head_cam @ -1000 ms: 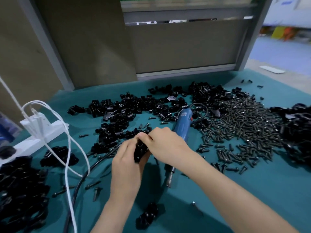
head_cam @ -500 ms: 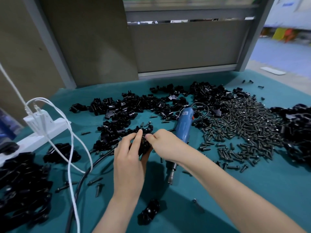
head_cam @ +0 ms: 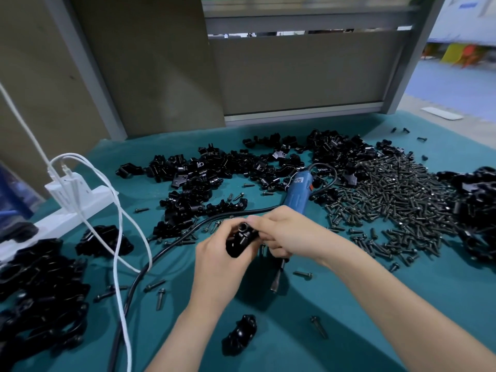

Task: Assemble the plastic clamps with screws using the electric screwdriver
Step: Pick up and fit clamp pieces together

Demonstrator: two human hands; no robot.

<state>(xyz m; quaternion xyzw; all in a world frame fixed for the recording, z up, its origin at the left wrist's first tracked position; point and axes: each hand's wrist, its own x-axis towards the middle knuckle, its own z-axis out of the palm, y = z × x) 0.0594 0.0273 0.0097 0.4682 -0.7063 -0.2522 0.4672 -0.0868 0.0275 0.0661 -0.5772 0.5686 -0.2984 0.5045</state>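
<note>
Both my hands meet over the middle of the tabletop, which is covered in teal-green cloth. My left hand cups a black plastic clamp from below, fingers curled round it. My right hand pinches the same clamp at its top end with curled fingertips. The blue electric screwdriver lies just under my right hand, its bit pointing toward the near edge. My hand hides its middle, so whether my palm touches it I cannot tell.

Loose clamp parts spread along the far edge, and a broad heap of dark screws lies to the right of the screwdriver. More black clamps are piled at the right edge and at the near left corner. One single clamp lies close to the near edge.

A white power strip sits by the left edge, with white cables looping from it over a black cord. Behind the far edge stands a grey framed panel beside a tan wall. To the right the room opens onto a blurred bluish floor.
</note>
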